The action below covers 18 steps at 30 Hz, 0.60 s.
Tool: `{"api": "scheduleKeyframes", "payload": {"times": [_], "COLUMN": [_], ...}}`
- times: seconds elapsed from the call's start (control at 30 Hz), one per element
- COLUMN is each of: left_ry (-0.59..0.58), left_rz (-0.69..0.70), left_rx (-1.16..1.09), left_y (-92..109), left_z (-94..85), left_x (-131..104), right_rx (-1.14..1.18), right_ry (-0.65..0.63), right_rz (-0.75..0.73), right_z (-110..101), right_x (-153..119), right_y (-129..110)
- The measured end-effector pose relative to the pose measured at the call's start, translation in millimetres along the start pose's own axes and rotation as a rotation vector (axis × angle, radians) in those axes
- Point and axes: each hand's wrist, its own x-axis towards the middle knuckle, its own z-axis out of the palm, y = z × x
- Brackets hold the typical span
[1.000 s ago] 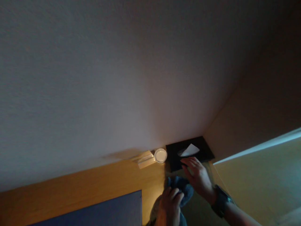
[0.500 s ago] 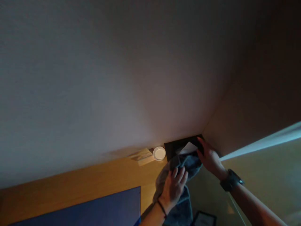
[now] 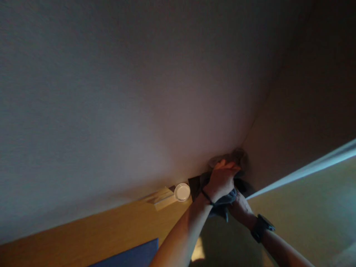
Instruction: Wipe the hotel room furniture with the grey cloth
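Left hand (image 3: pixel 222 177) is pressing a crumpled grey-blue cloth (image 3: pixel 222 202) down onto the flat black rectangular tissue box (image 3: pixel 194 185), which is sitting in the corner where the pale wall (image 3: pixel 125 92) meets the darker side wall (image 3: pixel 311 96). Left fingers are lying pressed together, curled over the cloth, tips pointing to about 1 o'clock toward the corner. A thin dark band is sitting on that wrist.

Right hand (image 3: pixel 240 207) is sitting lower, at about 4 o'clock from the left hand, mostly hidden under the cloth. Its fingers are not showing, so I cannot tell whether they are spread or gripping. A black wristwatch (image 3: pixel 261 228) is on that wrist.

Key relation: the cloth is lying directly under the left palm and trailing toward 6 o'clock, with a loose end hanging between the two wrists. The box is mostly covered; only its left edge is showing, at 9 o'clock from the left hand. Its long axis seems to be running roughly 8 to 2 o'clock along the wall. The left hand is the nearer one to the box top.

A small round white dish (image 3: pixel 182 191) is sitting just beside the box at 9 o'clock, touching or nearly so, with a pale wooden block (image 3: pixel 162 196) beyond it, all on the light wooden desktop (image 3: pixel 83 233).
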Motion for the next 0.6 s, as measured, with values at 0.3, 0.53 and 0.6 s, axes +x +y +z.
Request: {"api": "scheduleKeyframes", "payload": {"times": [0.3,0.53,0.6], "left_ry": [-0.247,-0.125,-0.053], "left_rz": [-0.197,-0.452,-0.379], "left_rx": [0.17,0.286,0.246], "left_y": [-27.0,-13.9,2.3], "left_z": [29.9,26.9,44.7], "left_x": [-10.3,-153.7,-191.7], "right_rx": [0.037,0.131,0.132], "right_ry": [0.017,-0.028,-0.016], "right_rz": [-0.108,0.017,0.063], "right_z": [-1.7,-3.5,-6.4], "right_x": [-1.2,-2.3,1.7], "right_y": [1.3,-1.7,-6.7]}}
